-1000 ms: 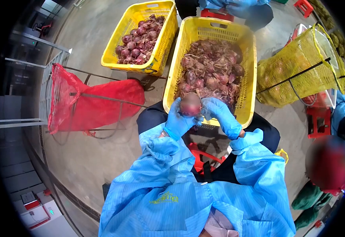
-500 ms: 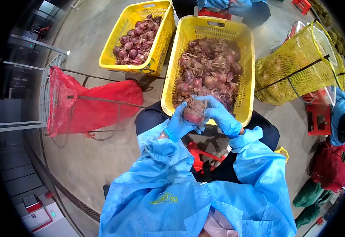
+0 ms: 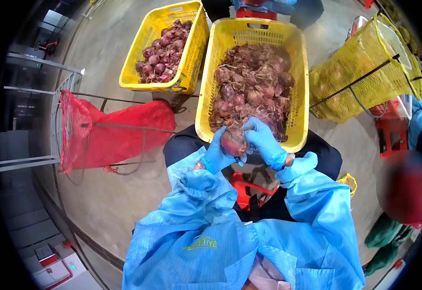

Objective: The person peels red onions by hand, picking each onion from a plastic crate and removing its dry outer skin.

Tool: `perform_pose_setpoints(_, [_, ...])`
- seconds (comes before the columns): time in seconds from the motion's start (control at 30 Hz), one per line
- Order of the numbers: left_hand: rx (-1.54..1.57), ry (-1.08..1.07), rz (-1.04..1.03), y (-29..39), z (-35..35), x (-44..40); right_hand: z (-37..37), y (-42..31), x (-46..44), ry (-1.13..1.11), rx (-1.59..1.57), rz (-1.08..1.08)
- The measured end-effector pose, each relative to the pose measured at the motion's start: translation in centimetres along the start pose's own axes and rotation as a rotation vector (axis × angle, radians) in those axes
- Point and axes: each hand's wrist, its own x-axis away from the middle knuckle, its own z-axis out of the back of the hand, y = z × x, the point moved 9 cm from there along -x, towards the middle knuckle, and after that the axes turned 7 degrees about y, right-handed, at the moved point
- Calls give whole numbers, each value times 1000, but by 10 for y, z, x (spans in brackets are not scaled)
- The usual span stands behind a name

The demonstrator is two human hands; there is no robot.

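Note:
A red onion [image 3: 233, 142] with loose, dry skin is held just over the near edge of a yellow crate [image 3: 203, 113]. My left hand [image 3: 217, 152], in a blue glove, grips the onion from its left side. On the other side, my right hand [image 3: 264, 141], gloved too, has its fingers closed at the onion's upper right, on the onion or its loose skin; I cannot tell which. Many more red onions [image 3: 254, 94] with papery skins and roots fill the crate.
A second yellow crate [image 3: 130, 85] with red onions stands at the back left. To the left lies a red mesh bag [image 3: 124, 130] on a metal frame; a yellow mesh bag [image 3: 351, 77] is at the right. A person in blue [image 3: 281, 6] sits beyond the crate.
The onion has come slightly down and left in view, and my right hand's fingers have shifted on it. The whole view has tilted a little.

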Motion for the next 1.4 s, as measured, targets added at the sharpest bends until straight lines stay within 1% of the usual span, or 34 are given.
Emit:
perform_pose_setpoints(0.1, [31, 100, -51, 2, 3, 0, -1, -4, 1, -39, 20, 14])
perform_pose_setpoints(0.2, [72, -67, -80, 11, -13, 0, -3, -14, 3, 7, 34, -2])
perform_pose_setpoints(0.3, [228, 280, -154, 22, 6, 5, 1, -17, -8, -28, -239, 16])
perform_pose_setpoints(0.33, [316, 218, -225, 41, 7, 4, 12, -19, -16, 57, -270, 79])
perform_pose_setpoints(0.4, [498, 90, -337, 93, 20, -1, 30, -23, -23, 77, -359, 67])
perform_pose_setpoints(0.43, [418, -46, -466, 137, -10, 11, 40, -22, -29, 112, -372, 69])
perform_pose_setpoints(0.47, [350, -187, -603, 179, -41, 26, 43, -35, -19, 143, -388, 7])
perform_pose_setpoints(0.5, [299, -324, -734, 218, -70, 43, 52, -48, -19, 194, -400, 70])
perform_pose_setpoints(0.53, [302, -316, -794, 249, -80, 52, 61, -58, -19, 243, -411, 128])
perform_pose_setpoints(0.57, [260, -331, -753, 263, -92, 56, 73, -64, -18, 303, -461, 131])
perform_pose_setpoints(0.6, [236, -245, -784, 267, -97, 55, 86, -68, -19, 358, -511, 135])
perform_pose_setpoints(0.67, [111, -280, -720, 257, -83, 37, 106, -68, -30, 331, -558, 196])
perform_pose_setpoints(0.73, [94, -253, -544, 224, -42, 3, 118, -64, -41, 388, -398, 223])
perform_pose_setpoints(0.8, [130, -51, -545, 193, 25, -16, 115, -46, -52, 415, -210, 188])
perform_pose_setpoints(0.87, [189, 355, -530, 177, 66, -26, 91, -29, -57, 400, 114, 80])
perform_pose_setpoints(0.9, [221, 562, -517, 166, 84, -21, 81, -5, -68, 305, 230, -15])
perform_pose_setpoints(0.93, [223, 415, -485, 165, 69, -26, 69, 15, -86, 173, 363, 50])
perform_pose_setpoints(0.97, [217, 261, -463, 169, 50, -29, 65, 53, -108, 120, 410, 33])
perform_pose_setpoints(1.0, [208, 110, -439, 173, 31, -30, 52, 66, -121, 39, 694, 129])
perform_pose_setpoints(1.03, [193, 95, -452, 175, 27, -31, 45, 94, -132, -19, 706, 0])
perform_pose_setpoints(1.07, [194, 103, -457, 176, 26, -33, 48, 118, -150, -32, 907, 65])
perform_pose_setpoints(1.13, [206, 125, -469, 177, 30, -38, 34, 120, -157, -20, 1405, -84])
perform_pose_setpoints(1.17, [222, 110, -480, 177, 30, -40, 31, 128, -162, -43, 1484, -106])
perform_pose_setpoints(1.23, [181, 177, -515, 178, 25, -40, 30, 154, -171, -87, 1631, -155])
perform_pose_setpoints(1.33, [122, 230, -538, 186, 15, -36, 25, 158, -178, -114, 1598, -173])
perform_pose_setpoints(1.4, [114, 251, -545, 189, 11, -33, 35, 161, -179, -99, 1522, -256])
